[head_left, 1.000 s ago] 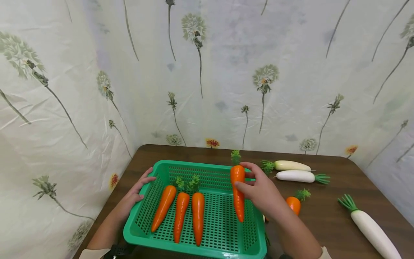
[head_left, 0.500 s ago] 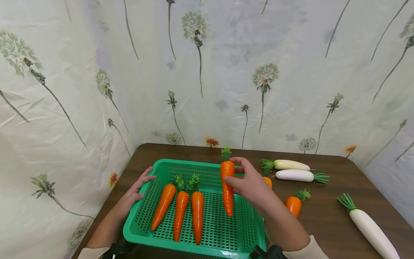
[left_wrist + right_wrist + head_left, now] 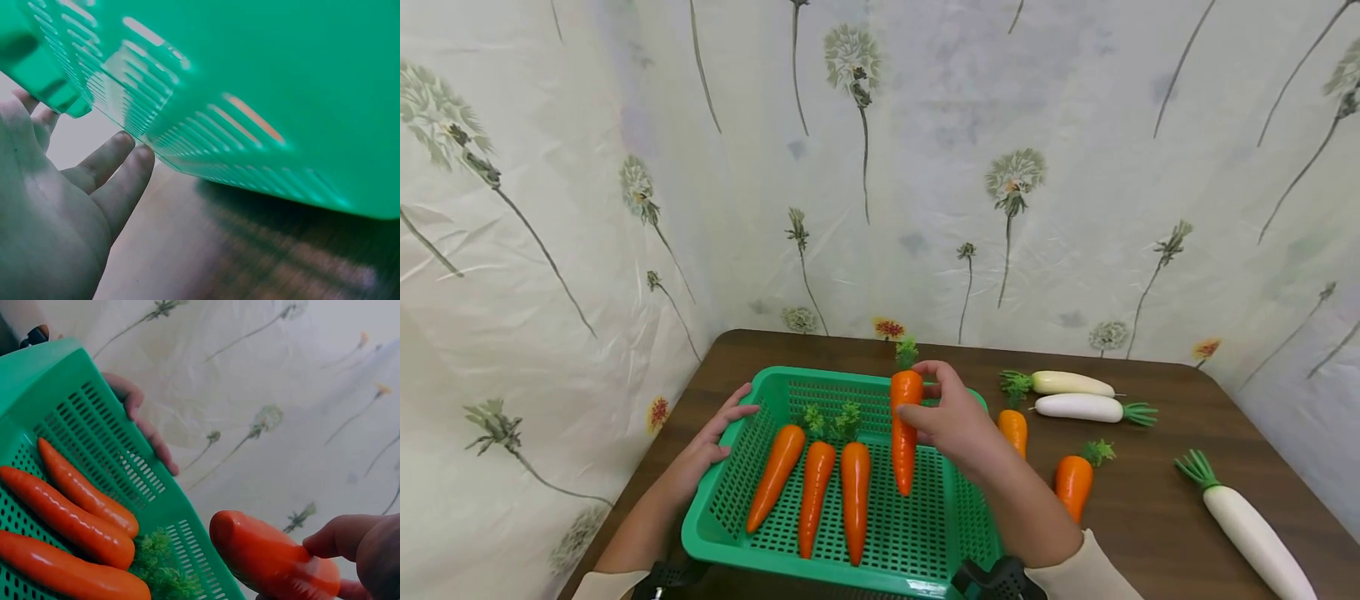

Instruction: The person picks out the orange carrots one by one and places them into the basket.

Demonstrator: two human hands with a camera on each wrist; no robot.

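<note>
My right hand (image 3: 953,417) pinches an orange carrot (image 3: 904,454) with a green leafy top, over the right half of a green perforated basket (image 3: 823,374). Its tip points down toward the basket floor. In the right wrist view the thumb presses on the side of the held carrot (image 3: 269,556). Three more carrots (image 3: 813,500) lie side by side in the left half, leafy tops toward the back. My left hand (image 3: 700,450) rests at the basket's left side. The left wrist view shows its fingers (image 3: 125,181) straight against the basket's outer wall.
Right of the basket, two more carrots (image 3: 1073,483) lie on the dark wooden table (image 3: 1150,533). Two pale radishes (image 3: 1078,407) lie behind them, and a larger white radish (image 3: 1258,537) is at the far right. A flower-patterned cloth (image 3: 925,167) hangs behind the table.
My right hand has carried the carrot leftward over the basket, nearer the three carrots. A table carrot the arm was covering now shows. The left hand stays at the basket's side.
</note>
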